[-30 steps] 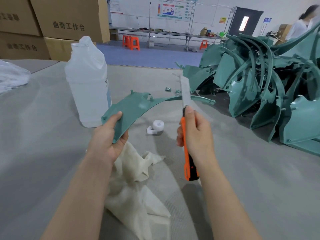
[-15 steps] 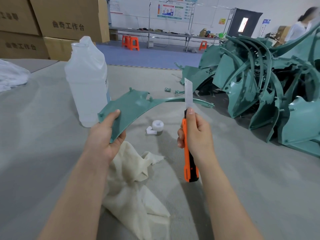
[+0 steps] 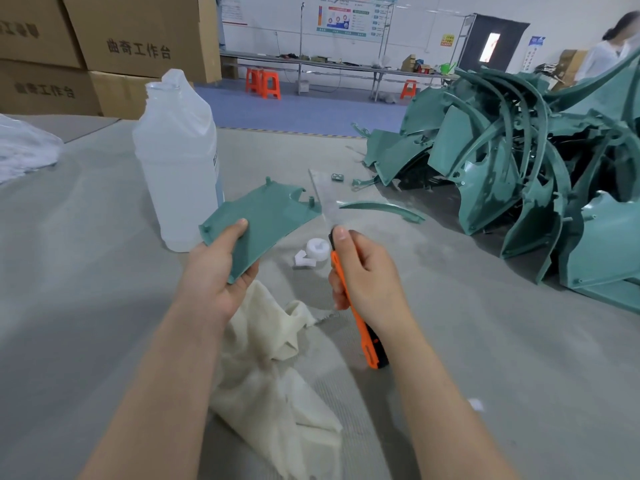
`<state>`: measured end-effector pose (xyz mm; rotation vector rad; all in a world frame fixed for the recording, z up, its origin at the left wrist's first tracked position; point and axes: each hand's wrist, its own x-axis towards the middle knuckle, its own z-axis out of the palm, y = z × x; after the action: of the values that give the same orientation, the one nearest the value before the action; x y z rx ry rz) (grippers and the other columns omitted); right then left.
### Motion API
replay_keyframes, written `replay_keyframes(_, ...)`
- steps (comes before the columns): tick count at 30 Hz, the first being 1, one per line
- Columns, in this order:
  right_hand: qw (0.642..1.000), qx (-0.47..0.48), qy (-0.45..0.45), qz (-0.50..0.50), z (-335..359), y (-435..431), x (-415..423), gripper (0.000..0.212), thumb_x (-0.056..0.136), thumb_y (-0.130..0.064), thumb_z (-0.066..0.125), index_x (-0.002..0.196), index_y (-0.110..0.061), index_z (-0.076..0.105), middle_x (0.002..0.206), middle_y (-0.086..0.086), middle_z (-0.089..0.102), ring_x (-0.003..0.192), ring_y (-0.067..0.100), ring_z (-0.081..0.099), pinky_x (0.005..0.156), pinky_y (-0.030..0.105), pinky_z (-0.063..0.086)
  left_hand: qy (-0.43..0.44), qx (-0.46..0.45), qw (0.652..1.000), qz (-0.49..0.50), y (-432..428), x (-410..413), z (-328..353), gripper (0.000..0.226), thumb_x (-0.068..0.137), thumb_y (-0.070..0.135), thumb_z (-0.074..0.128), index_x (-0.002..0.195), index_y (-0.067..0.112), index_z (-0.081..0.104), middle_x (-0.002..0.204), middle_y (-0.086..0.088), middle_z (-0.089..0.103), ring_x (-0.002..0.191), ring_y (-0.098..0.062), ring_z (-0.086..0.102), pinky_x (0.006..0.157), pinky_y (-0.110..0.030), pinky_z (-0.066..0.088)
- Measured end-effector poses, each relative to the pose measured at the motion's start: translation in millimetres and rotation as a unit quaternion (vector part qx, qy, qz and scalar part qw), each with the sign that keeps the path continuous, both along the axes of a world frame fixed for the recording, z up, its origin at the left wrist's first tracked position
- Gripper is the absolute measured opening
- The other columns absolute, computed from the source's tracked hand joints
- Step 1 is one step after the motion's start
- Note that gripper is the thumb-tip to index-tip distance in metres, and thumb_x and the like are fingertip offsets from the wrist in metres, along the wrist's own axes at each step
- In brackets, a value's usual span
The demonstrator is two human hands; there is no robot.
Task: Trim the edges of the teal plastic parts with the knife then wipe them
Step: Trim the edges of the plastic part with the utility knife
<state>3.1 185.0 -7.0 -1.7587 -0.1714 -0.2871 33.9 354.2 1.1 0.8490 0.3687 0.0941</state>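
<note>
Pinching the teal part (image 3: 266, 216), left hand (image 3: 218, 271) is raised; right hand (image 3: 367, 275) fingers (image 3: 336, 292) clasp the knife (image 3: 367, 342).

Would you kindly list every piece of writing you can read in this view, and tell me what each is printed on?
"曲奇工作台": on the upper cardboard box.
"曲奇工作台": on the lower cardboard box.
Top-left box: print blurred and cut off, unreadable.
Wall poster, yellow sign and blue sign: too small to read.
Bottle: only an edge of its label shows, unreadable.
</note>
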Motion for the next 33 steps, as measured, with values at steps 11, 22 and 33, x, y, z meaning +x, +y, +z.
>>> replay_keyframes(11, 0.994, -0.099, -0.041, 0.016, -7.7, 6.8, 2.3, 0.04, 0.098, -0.048, 0.043, 0.061, -0.032, 0.044, 0.045, -0.012, 0.043, 0.038, 0.013, 0.044, 0.043, 0.035, 0.045, 0.013, -0.012, 1.0, -0.009, -2.4, 3.6, -3.6, 0.015, 0.087, 0.013, 0.067, 0.101, 0.013, 0.061, 0.092, -0.005, 0.068, 0.072, -0.011, 0.064, 0.047, -0.015, 0.05)
replay_keyframes(22, 0.997, -0.061, -0.015, 0.036, -4.5, 4.8, -0.6, 0.043, 0.1, -0.041, 0.045, 0.07, -0.01, 0.045, 0.048, -0.01, 0.038, 0.037, 0.014, 0.045, 0.04, 0.023, 0.037, 0.024, -0.017, 1.0, -0.012, -5.9, 1.9, -2.1, 0.019, 0.088, 0.014, 0.066, 0.105, 0.013, 0.059, 0.094, -0.005, 0.066, 0.074, -0.012, 0.063, 0.044, -0.015, 0.048)
replay_keyframes(33, 0.997, -0.038, 0.004, 0.062, -2.3, 4.4, -1.6, 0.044, 0.101, -0.039, 0.045, 0.074, -0.004, 0.043, 0.057, -0.003, 0.037, 0.039, 0.015, 0.042, 0.04, 0.024, 0.036, 0.025, -0.017, 0.999, -0.014, -5.0, 2.1, -1.5, 0.023, 0.088, 0.014, 0.066, 0.109, 0.012, 0.059, 0.096, -0.005, 0.066, 0.074, -0.011, 0.063, 0.045, -0.015, 0.049)
